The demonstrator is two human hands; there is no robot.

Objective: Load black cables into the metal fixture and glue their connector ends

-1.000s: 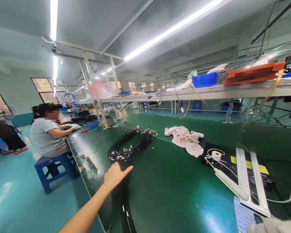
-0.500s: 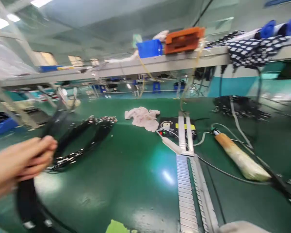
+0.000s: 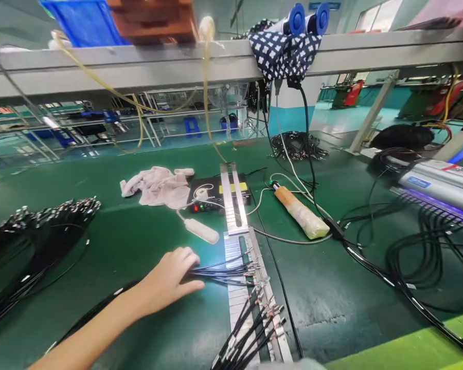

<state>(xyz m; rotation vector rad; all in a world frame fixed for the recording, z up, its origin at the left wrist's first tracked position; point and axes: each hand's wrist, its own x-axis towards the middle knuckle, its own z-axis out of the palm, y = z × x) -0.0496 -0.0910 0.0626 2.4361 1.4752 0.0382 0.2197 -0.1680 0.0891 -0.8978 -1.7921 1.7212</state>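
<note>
My left hand rests over a bundle of thin black cables, thumb apart from the curved fingers; the cables pass beneath the palm. Their metal-tipped ends lie across a long slotted metal fixture. Below them, a second bunch of black cables lies over the lower part of the fixture, tips pointing up and right. A pale, blurred shape shows at the bottom edge; my right hand cannot be made out.
A black control box sits behind the fixture beside a crumpled pink cloth. Right of it lies a taped tool handle. Cable coils lie at left; a silver machine stands at right. A grey shelf rail crosses above.
The view has swung right. My left hand, earlier raised at the far left with a black cable bundle, is now lower beside the metal fixture. Cable ends now lie across the fixture.
</note>
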